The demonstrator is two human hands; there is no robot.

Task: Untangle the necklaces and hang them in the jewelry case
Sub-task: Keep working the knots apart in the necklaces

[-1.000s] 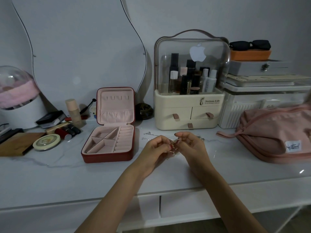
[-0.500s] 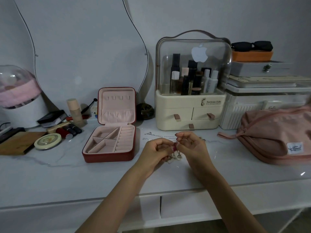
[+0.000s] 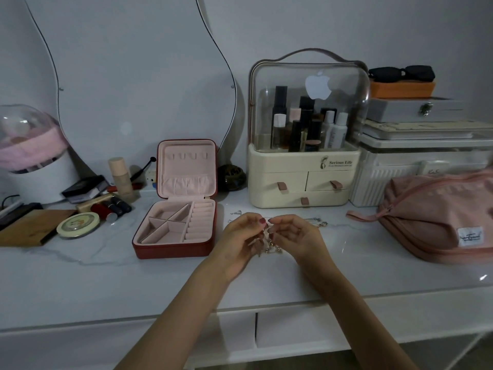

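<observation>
- Working the knot right at centre stage: the left hand (image 3: 241, 240) and the right hand (image 3: 296, 236) sit close together just above the white marble-look tabletop (image 3: 106, 284), fingertips almost meeting.
- Both hands pinch narrowly on the tangled thin metal necklaces (image 3: 270, 245), a small gold-toned cluster dangling between the two hands; which strand each finger has, I cannot tell.
- More fine silvery chain (image 3: 317, 221) trails on the tabletop just behind the right hand, clasp end lying flat.
- Over to the left, the open red jewelry case with pale pink lining (image 3: 176, 206) stands ready, near the hands but apart from them.
- Look at the row of small hooks in its upright lid (image 3: 186, 156): nothing hanging there as far as I can see.
- My read: early days. Untangling is in progress, no necklace is free yet, and every hanging step remains.
</observation>
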